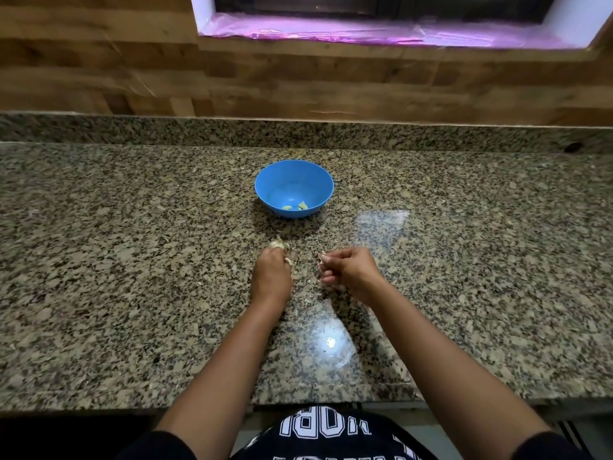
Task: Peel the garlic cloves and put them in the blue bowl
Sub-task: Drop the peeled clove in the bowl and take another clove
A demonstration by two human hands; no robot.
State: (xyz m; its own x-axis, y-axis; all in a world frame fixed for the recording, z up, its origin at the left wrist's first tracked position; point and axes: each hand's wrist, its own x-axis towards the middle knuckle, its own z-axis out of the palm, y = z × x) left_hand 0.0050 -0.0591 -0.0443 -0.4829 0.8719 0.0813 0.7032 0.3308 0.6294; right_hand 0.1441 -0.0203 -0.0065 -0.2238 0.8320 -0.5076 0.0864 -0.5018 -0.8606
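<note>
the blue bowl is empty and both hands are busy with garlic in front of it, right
The blue bowl is not empty: the head view shows peeled garlic cloves at its bottom. The left hand and right hand are busy with garlic in front of it.

Speckled granite counter (132,260), brown and black, polished. A bright spot of glare (330,341) lies near the front edge, and a paler window-shaped reflection (381,224) lies farther back to the right.

A low granite upstand (166,131) runs along the rear, with a small dark hole (573,147) at its far right.

Behind it is a wood-plank wall (99,61). A white-framed window recess (204,11) sits at the top, its sill covered by crinkled pink plastic sheet (365,31).

At the bottom edge is a black shirt (331,436) with white block letters.
</note>
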